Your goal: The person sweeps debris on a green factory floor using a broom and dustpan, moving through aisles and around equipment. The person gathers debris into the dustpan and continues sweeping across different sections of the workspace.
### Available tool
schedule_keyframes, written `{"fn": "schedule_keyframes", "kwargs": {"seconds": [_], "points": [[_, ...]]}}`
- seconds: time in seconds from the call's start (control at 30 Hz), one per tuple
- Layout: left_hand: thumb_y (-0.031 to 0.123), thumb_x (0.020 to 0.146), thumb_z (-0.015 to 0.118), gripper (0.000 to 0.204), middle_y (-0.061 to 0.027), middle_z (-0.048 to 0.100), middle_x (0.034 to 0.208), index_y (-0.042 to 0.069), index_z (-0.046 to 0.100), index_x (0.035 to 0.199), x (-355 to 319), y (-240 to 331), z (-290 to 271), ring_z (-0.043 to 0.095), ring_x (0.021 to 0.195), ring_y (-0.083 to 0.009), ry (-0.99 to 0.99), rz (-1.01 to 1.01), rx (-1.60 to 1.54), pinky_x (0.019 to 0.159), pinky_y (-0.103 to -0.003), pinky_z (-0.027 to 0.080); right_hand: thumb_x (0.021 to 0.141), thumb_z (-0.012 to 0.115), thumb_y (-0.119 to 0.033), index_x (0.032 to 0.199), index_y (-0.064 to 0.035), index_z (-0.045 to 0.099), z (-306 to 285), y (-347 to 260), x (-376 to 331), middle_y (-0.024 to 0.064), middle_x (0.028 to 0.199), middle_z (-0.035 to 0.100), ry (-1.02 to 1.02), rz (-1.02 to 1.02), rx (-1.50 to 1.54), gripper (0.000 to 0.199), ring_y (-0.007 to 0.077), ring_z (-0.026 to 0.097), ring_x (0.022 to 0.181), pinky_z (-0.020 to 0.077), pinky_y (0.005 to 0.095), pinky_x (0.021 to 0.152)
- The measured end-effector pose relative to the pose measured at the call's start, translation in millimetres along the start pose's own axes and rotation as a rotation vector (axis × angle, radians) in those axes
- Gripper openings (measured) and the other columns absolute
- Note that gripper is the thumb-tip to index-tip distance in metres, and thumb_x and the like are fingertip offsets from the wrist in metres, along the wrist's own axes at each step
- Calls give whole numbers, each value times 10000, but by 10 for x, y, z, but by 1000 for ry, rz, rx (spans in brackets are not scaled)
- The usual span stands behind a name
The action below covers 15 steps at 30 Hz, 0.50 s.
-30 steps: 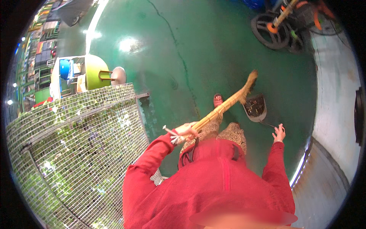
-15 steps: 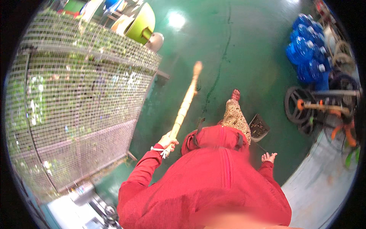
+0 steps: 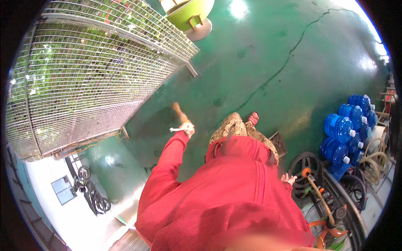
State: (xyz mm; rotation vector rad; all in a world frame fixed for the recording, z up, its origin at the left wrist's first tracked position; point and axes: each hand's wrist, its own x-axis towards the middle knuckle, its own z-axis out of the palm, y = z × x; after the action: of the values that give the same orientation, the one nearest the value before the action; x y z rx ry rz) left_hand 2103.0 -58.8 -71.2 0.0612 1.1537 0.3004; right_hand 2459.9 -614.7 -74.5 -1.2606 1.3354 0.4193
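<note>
A large wire-mesh cage (image 3: 83, 75), with greenery seen through it, is found at the left, standing on the green floor (image 3: 268, 54). Behind its far corner a lime-green drum (image 3: 190, 12) is seen. Just right of the cage, the left hand (image 3: 187, 129) is closed around a wooden stick (image 3: 180, 112), which is pointed away from the body and out over the floor; a white tag is seen at the fist. In the middle, a red jacket (image 3: 234, 188) is worn. Further right, the right hand (image 3: 289, 179) is held open and empty beside the hip, near black wheels (image 3: 303, 167). Blue water bottles (image 3: 347, 129) are stacked at the far right.
</note>
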Motion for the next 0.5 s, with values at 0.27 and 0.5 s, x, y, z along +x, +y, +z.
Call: {"fn": "schedule_keyframes", "kwargs": {"seconds": [0.27,0.5], "points": [[-25,692,532,206,23,356,485,93,367,659,531,-194,2170,343,336,-69,42,-37,-86,290,-196,284,751,467,-593,1263,-237,307,1427,-858,101,128,1216,440,-45,-107,-25,644,267,444,1044,406,388,816],[-43,638,567,535,2,431,590,130,402,1116,205,454,2558,400,403,-75,147,155,336,312,-195,322,744,487,-585,1168,-208,392,2694,-1381,-74,146,1135,501,-81,-205,-62,575,253,509,968,429,370,744]]}}
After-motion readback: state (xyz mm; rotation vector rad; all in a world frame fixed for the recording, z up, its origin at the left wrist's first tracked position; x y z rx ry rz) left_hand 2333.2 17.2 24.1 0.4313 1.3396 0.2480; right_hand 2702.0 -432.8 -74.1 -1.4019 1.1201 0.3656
